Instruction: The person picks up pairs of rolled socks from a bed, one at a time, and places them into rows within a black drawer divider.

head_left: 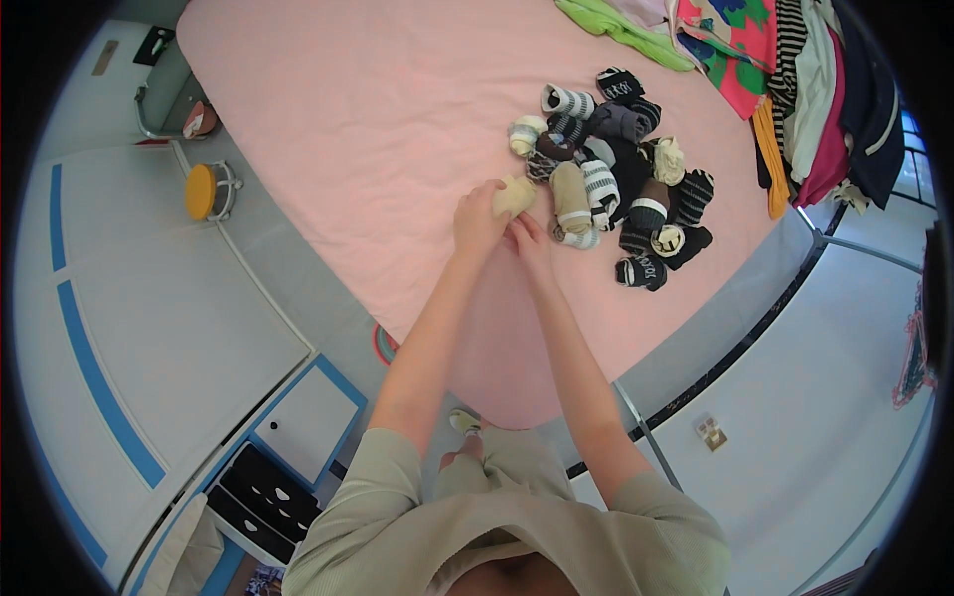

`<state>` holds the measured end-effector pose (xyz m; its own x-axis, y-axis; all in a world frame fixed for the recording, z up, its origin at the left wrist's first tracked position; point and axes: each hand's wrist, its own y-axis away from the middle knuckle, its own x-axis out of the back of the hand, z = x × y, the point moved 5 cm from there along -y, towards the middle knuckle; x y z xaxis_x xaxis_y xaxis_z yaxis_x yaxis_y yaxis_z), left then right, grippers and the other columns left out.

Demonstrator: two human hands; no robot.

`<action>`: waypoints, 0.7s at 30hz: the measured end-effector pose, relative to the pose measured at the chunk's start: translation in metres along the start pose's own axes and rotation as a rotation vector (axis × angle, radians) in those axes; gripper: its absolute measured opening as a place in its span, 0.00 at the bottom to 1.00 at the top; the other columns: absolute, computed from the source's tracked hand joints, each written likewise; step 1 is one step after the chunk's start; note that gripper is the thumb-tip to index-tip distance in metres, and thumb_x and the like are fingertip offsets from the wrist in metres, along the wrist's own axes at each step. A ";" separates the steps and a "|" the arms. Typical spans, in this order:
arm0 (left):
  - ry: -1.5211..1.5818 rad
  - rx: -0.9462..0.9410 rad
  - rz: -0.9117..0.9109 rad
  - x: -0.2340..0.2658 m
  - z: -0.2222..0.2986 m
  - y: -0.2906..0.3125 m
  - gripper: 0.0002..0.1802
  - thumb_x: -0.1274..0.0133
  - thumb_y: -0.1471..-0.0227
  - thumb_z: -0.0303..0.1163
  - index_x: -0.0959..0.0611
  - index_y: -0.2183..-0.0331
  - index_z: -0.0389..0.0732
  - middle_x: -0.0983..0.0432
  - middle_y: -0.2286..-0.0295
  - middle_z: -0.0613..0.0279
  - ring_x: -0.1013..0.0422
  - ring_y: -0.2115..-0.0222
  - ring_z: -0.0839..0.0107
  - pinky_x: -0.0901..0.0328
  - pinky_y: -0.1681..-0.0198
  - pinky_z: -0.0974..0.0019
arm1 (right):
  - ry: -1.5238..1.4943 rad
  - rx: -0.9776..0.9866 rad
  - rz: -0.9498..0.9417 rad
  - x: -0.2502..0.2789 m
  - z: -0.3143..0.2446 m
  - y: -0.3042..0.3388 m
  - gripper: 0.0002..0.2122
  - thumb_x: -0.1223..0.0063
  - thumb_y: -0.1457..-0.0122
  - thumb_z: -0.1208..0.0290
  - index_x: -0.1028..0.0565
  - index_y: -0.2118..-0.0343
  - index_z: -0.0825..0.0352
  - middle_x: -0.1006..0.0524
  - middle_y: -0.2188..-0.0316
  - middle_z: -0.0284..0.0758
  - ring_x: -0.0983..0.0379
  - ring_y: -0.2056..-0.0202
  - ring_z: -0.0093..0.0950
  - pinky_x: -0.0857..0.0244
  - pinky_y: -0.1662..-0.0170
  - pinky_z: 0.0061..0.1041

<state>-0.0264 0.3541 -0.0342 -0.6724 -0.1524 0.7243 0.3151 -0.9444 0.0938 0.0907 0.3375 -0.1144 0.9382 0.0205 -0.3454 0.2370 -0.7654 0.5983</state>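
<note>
Both my hands are together over the pink bed, at the near left edge of a pile of rolled socks (571, 194). My left hand (480, 221) is closed round a pale cream sock (515, 197), which looks bunched or rolled. At its lower end, the fingertips of my right hand (531, 242) pinch the same sock; my fingers partly hide the fabric. Just right of it lies a beige rolled sock (570, 194), and beside that a grey-and-white striped one (600, 189). Black, grey, brown and cream rolls make up the rest of the pile.
Pink bedding (397, 109) spreads around the socks. Folded and hanging clothes (730, 50) lie at the far right corner. A yellow-topped stool (202, 192) stands on the floor at left, near white cupboards with blue trim (308, 407). A metal rail (874, 253) runs at right.
</note>
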 end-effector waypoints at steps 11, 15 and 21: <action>0.404 0.350 -0.059 -0.017 -0.056 0.007 0.33 0.37 0.66 0.37 0.27 0.54 0.40 0.25 0.62 0.55 0.27 0.63 0.58 0.33 0.60 0.62 | 0.207 0.036 -0.049 -0.020 -0.029 0.013 0.18 0.54 0.42 0.70 0.32 0.49 0.70 0.29 0.69 0.24 0.37 0.73 0.12 0.42 0.70 0.10; 0.730 0.541 -0.123 -0.001 -0.053 0.027 0.29 0.36 0.65 0.37 0.24 0.60 0.33 0.24 0.66 0.55 0.26 0.67 0.69 0.31 0.64 0.67 | 0.300 0.105 -0.091 -0.036 -0.044 0.031 0.19 0.53 0.42 0.71 0.33 0.48 0.71 0.28 0.68 0.27 0.34 0.70 0.13 0.39 0.66 0.12; 0.927 0.673 -0.108 0.050 -0.050 0.058 0.26 0.37 0.63 0.35 0.24 0.61 0.32 0.24 0.67 0.56 0.26 0.69 0.71 0.31 0.66 0.69 | 0.353 0.102 -0.284 -0.071 -0.042 0.065 0.22 0.51 0.46 0.72 0.35 0.47 0.70 0.26 0.62 0.34 0.32 0.65 0.17 0.37 0.60 0.16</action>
<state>-0.0759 0.2772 -0.0268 -0.8637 -0.4998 -0.0644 0.3323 -0.6610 0.6728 0.0503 0.3127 -0.0207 0.8722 0.4427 -0.2079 0.4878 -0.7567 0.4353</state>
